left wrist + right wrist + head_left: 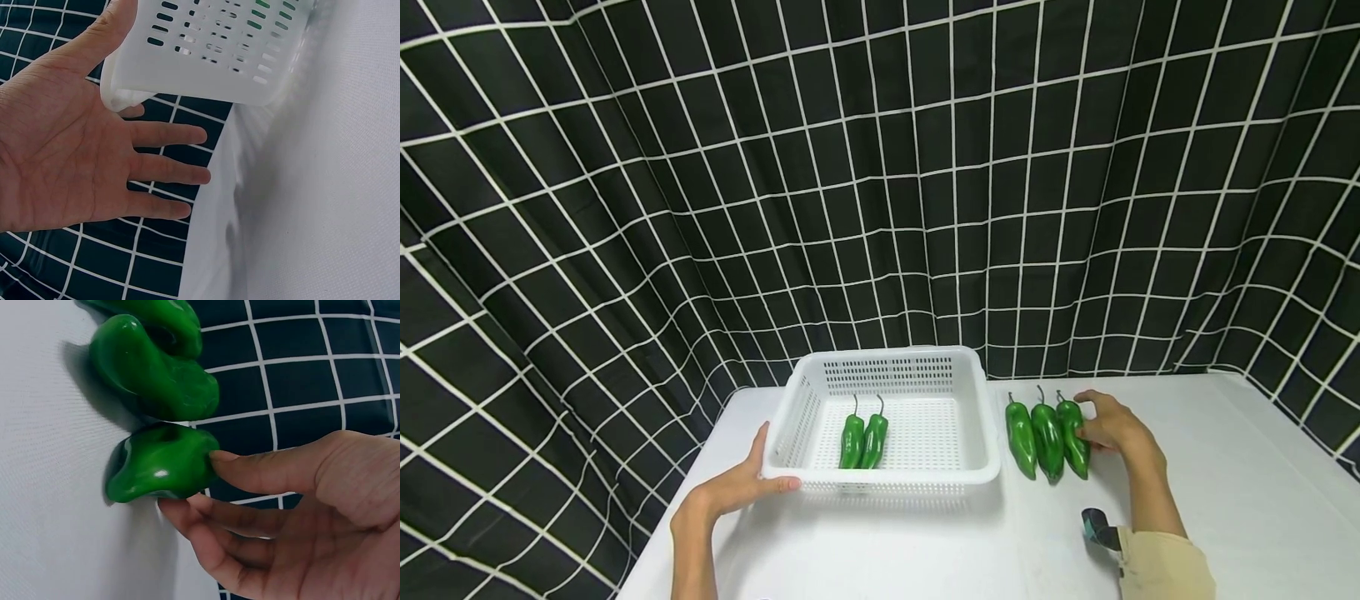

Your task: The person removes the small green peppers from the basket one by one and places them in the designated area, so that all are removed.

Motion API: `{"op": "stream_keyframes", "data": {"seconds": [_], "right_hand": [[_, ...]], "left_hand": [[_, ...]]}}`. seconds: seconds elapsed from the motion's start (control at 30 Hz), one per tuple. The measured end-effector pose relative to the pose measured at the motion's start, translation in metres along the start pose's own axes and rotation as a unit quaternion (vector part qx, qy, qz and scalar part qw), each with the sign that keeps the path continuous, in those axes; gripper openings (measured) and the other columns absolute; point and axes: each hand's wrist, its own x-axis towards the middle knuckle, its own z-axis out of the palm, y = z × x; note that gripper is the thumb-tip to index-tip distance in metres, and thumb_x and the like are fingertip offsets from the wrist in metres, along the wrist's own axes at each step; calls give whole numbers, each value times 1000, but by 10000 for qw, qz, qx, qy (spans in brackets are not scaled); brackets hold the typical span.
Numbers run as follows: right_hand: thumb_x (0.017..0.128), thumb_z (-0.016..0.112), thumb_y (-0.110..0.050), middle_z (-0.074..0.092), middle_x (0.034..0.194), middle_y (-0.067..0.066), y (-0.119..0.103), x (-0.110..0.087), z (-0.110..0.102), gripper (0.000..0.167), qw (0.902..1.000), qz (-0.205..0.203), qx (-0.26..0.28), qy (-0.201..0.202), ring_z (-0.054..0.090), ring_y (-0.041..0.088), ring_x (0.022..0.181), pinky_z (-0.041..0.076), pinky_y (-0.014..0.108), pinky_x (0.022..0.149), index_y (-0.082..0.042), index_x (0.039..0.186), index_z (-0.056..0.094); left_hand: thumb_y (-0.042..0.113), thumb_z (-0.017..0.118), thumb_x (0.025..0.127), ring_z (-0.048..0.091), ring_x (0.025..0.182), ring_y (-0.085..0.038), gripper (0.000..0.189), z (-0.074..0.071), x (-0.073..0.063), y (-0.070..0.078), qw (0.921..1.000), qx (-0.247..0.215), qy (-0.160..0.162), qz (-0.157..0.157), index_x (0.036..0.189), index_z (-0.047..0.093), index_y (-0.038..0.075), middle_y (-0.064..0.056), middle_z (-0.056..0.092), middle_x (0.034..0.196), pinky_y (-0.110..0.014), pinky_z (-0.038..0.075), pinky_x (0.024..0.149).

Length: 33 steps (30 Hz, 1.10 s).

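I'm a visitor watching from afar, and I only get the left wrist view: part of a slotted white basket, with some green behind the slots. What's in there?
Observer: Two green peppers lie side by side in the white basket.
Visitor: Any more outside it?
Observer: Yes, three more peppers lie on the table, to the right of the basket.
Visitor: Is anyone touching those?
Observer: The right grip has the rightmost pepper between thumb and fingers.

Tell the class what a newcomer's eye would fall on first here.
Probably the white basket holding two green peppers, the left hand at its left end. Right of it, three more peppers lie together, the right hand touching the rightmost pepper. Behind hangs a white-gridded black curtain.
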Motion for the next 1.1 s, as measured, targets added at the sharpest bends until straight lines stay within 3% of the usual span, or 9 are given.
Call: {"op": "stream_keyframes", "data": {"seconds": [0.2, 0.33, 0.43, 0.63, 0.93, 1.1], "right_hand": [[90, 70, -6, 70, 82, 23, -2, -2, -6, 69, 9996, 94, -245, 122, 67, 26, 68, 52, 37, 65, 13, 147, 36], [91, 72, -13, 63, 119, 43, -11, -5, -8, 69, 9982, -9, -497, 349, 66, 57, 103, 55, 64, 86, 13, 146, 40], [92, 71, -16, 51, 136, 49, -25, -7, -7, 66, 9969, -245, -508, 547, 57, 67, 118, 50, 77, 92, 12, 145, 44], [99, 65, -16, 67, 118, 42, -63, -13, 4, 54, 9944, -861, -115, 594, 73, 46, 96, 59, 61, 83, 11, 144, 50], [100, 68, -17, 73, 106, 28, -131, -25, 28, 51, 9900, -1322, 89, 488, 73, 31, 89, 58, 40, 71, 6, 143, 55], [100, 67, -15, 73, 108, 26, -163, -24, 47, 46, 9872, -1541, 42, 415, 72, 31, 90, 57, 37, 69, 3, 141, 59]], "left_hand": [[53, 80, 87, 24, 156, -55, 126, 0, 0, -1, 10000, 40, 17, -35, 167, -12, 18, -28, 13, 173, -75, 26, 120], [51, 80, 88, 26, 156, -54, 124, -1, 0, -1, 10000, 30, 4, 40, 167, -10, 18, -28, 15, 173, -75, 27, 120], [50, 80, 88, 27, 156, -54, 124, -2, 1, 0, 10000, 19, 13, 47, 167, -10, 18, -28, 16, 173, -75, 27, 120], [52, 80, 87, 27, 156, -54, 125, 0, 1, -2, 10000, 20, 35, 40, 167, -10, 19, -27, 16, 173, -75, 27, 119], [51, 80, 88, 29, 155, -52, 123, 2, 1, -1, 10000, 17, 61, 70, 167, -8, 19, -27, 19, 172, -74, 28, 119], [52, 79, 88, 28, 155, -53, 123, 1, 1, -1, 10000, 56, 59, 40, 167, -9, 18, -28, 18, 172, -74, 29, 119]]}}
